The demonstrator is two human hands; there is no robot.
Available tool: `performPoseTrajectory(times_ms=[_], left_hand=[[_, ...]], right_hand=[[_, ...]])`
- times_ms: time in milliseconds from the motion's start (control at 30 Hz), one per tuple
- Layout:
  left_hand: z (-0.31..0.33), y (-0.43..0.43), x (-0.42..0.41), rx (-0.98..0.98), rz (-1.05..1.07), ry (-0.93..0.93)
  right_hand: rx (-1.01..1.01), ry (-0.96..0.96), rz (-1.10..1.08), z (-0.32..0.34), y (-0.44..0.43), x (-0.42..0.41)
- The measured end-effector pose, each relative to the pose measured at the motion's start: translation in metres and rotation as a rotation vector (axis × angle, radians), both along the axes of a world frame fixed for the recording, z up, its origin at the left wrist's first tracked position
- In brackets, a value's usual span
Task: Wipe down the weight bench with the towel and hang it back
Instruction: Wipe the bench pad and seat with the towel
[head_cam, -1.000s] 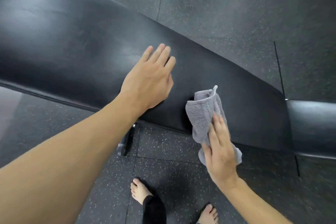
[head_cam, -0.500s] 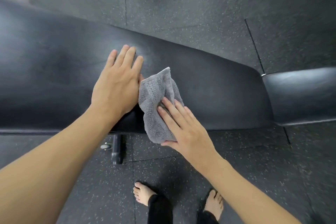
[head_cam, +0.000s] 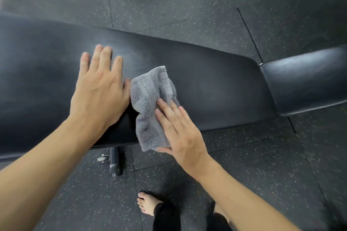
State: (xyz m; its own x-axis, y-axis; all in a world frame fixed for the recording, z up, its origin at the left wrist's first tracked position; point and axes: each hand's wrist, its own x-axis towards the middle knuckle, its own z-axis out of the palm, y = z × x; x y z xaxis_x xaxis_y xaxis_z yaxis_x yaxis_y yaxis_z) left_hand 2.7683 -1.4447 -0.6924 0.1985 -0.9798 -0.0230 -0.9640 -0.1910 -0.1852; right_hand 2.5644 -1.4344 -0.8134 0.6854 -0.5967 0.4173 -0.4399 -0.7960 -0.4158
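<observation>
The long black padded back pad of the weight bench (head_cam: 216, 88) runs across the view. A crumpled grey towel (head_cam: 150, 103) lies on its near half and hangs slightly over the front edge. My right hand (head_cam: 180, 133) presses flat on the towel's lower right, fingers extended and thumb under its bottom edge. My left hand (head_cam: 99, 92) rests flat on the pad just left of the towel, fingers spread, holding nothing.
A separate black seat pad (head_cam: 304, 80) sits at the right, across a narrow gap. A black frame leg with a small wheel (head_cam: 115, 161) stands under the bench's front edge. Speckled rubber floor tiles (head_cam: 187, 5) surround the bench. My bare feet (head_cam: 148, 204) stand close below.
My right hand slid the towel from the front edge up onto the pad, beside my left hand. The view shifted, so the bench now lies more level across the frame.
</observation>
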Motion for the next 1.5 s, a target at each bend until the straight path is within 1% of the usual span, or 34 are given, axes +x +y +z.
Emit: performPoseTrajectory(times_ms=[67, 133, 167, 233, 300, 400, 567, 667, 700, 767, 900, 1000, 1100, 1167, 1233, 1267, 1333, 1400, 1500], left_hand=[[-0.013, -0.009, -0.02, 0.028, -0.014, 0.011], [-0.03, -0.021, -0.043, 0.074, -0.091, 0.012], [-0.039, -0.027, -0.054, 0.087, -0.123, 0.0], [-0.053, -0.04, -0.071, 0.102, -0.148, -0.03], [-0.063, -0.052, -0.083, 0.11, -0.146, -0.048], [-0.072, -0.066, -0.095, 0.145, -0.132, -0.067], [-0.079, -0.083, -0.106, 0.148, -0.123, -0.051], [-0.079, -0.084, -0.103, 0.197, -0.131, -0.066], [-0.08, -0.084, -0.102, 0.22, -0.148, -0.089], [-0.078, -0.083, -0.1, 0.243, -0.162, -0.117], [-0.074, -0.086, -0.101, 0.226, -0.136, -0.07], [-0.074, -0.086, -0.103, 0.203, -0.119, -0.051], [-0.077, -0.085, -0.103, 0.144, -0.122, -0.037], [-0.082, -0.083, -0.103, 0.116, -0.131, -0.053], [-0.084, -0.082, -0.102, 0.111, -0.135, -0.064], [-0.083, -0.082, -0.103, 0.114, -0.133, -0.063], [-0.084, -0.081, -0.103, 0.109, -0.13, -0.062], [-0.084, -0.081, -0.104, 0.103, -0.126, -0.057], [-0.082, -0.081, -0.105, 0.109, -0.129, -0.048]], right_hand=[[0.009, 0.025, -0.05, -0.021, -0.016, -0.036], [0.064, 0.075, -0.127, -0.042, -0.034, -0.082], [0.135, 0.098, -0.172, -0.052, -0.042, -0.106], [0.347, 0.125, -0.265, -0.062, -0.058, -0.145], [0.518, 0.114, -0.318, -0.062, -0.068, -0.162], [0.606, 0.063, -0.31, -0.053, -0.062, -0.156], [0.54, 0.088, -0.278, -0.044, -0.048, -0.135], [0.422, -0.018, -0.064, -0.033, -0.041, -0.102], [0.4, -0.035, -0.027, -0.032, -0.038, -0.091], [0.341, -0.036, -0.021, -0.032, -0.038, -0.08], [0.192, -0.028, -0.023, -0.046, -0.049, -0.092], [0.215, 0.01, -0.015, -0.064, -0.056, -0.116], [0.348, 0.107, -0.177, -0.083, -0.07, -0.166], [0.576, 0.108, -0.364, -0.088, -0.084, -0.204], [0.821, 0.059, -0.53, -0.088, -0.097, -0.228], [0.908, 0.03, -0.592, -0.086, -0.102, -0.235], [0.981, -0.016, -0.653, -0.078, -0.103, -0.235], [1.042, -0.089, -0.697, -0.064, -0.094, -0.217], [1.062, -0.308, -0.871, -0.043, -0.062, -0.168]])
